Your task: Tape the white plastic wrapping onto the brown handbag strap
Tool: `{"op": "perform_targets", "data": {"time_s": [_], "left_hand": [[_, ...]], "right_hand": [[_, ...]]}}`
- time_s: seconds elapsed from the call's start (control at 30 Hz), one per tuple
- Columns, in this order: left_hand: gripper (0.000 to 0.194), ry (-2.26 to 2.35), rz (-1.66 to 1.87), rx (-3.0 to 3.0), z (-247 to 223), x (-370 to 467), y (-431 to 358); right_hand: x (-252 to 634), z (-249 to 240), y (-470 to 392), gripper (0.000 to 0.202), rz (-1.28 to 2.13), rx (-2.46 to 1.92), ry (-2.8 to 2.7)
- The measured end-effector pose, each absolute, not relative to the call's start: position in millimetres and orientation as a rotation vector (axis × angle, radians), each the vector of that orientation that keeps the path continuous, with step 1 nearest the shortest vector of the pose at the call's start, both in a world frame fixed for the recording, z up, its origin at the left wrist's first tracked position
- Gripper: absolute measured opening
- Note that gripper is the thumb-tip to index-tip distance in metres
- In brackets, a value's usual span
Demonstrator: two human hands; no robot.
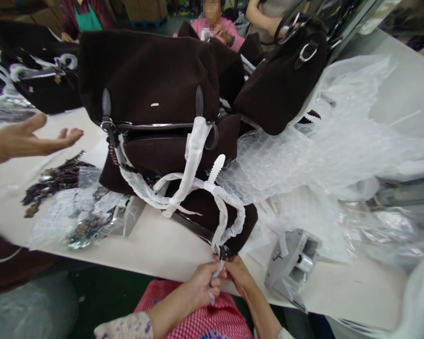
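Note:
Close to the table's front edge, my left hand [207, 285] is closed around a thin whitish strip [212, 296] that hangs down from a handle end. Right beside it, my right hand [237, 273] is curled at the dark metal buckle [223, 253] of that handle; its fingertips are partly hidden, and what they pinch cannot be made out. The handle [238, 221], wrapped in white paper, loops up from a dark brown bag [245, 221]. A white zip tie [216, 169] sticks up from the wrapped loops. Behind stands a larger dark brown bag [148, 75] with white-wrapped handles.
Another person's open hand [31, 136] reaches in from the left. Brown tassel-like pieces [56, 183] and plastic-bagged parts [88, 226] lie at left. Bubble wrap [286, 160], a grey tape dispenser [291, 263] and another dark bag [282, 80] are at right. People stand across the table.

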State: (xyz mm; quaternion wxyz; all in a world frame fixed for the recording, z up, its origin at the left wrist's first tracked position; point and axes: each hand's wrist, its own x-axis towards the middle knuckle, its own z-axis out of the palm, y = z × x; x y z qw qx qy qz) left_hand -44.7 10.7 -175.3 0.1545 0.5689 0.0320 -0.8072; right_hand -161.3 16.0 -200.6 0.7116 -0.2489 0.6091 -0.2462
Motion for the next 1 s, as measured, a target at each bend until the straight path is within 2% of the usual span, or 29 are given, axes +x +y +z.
{"op": "perform_targets", "data": {"time_s": [0.13,0.27,0.4,0.63,0.77,1.0], "left_hand": [[0.025,-0.153,-2.104,1.658,-176.1,-49.1,24.1],[0.038,-0.423,-1.919,1.631,-178.8,-51.5,32.2],[0.036,-0.633,-1.806,1.561,-177.5,-51.5,33.1],[0.026,-0.827,-1.632,1.553,-176.0,-49.0,35.2],[0.024,-0.825,-1.631,1.572,-183.1,-49.1,37.7],[0.024,-0.745,-1.732,1.556,-182.3,-48.7,33.4]], "right_hand": [[-171.4,-189.1,13.6,0.023,-0.443,-0.754,1.474],[-186.9,-148.3,8.8,0.023,-0.355,-1.032,1.483],[-178.1,-118.4,-9.0,0.025,-0.217,-1.274,1.374],[-153.6,-134.5,-49.2,0.031,0.115,-1.276,1.29],[-148.3,-143.2,-60.6,0.022,0.28,-1.154,1.264],[-159.5,-148.2,-50.4,0.014,0.117,-1.238,1.308]]}}
